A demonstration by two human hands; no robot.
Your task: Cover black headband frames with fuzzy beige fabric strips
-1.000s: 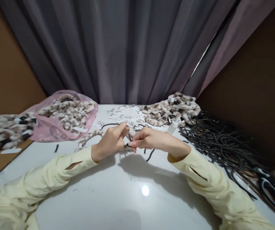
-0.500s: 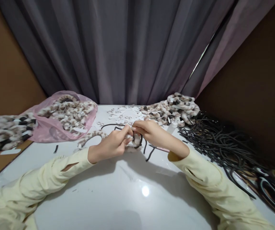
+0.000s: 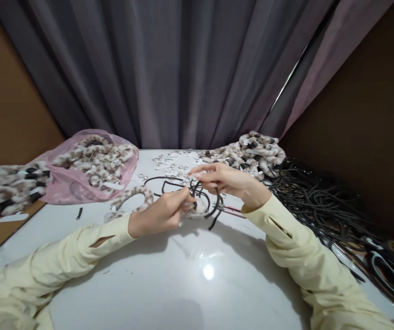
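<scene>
A thin, flexible black cord [image 3: 219, 200], bent in a loose curve, hangs from the fingertips of the right hand [image 3: 229, 179], raised just above the white tabletop [image 3: 197, 279]. Beside it, a fluffy white-and-brown plush piece [image 3: 201, 206] is pinched in the left hand [image 3: 164, 211], its pale end facing the cord and the rest largely hidden by fingers; whether the two are joined cannot be told.
</scene>
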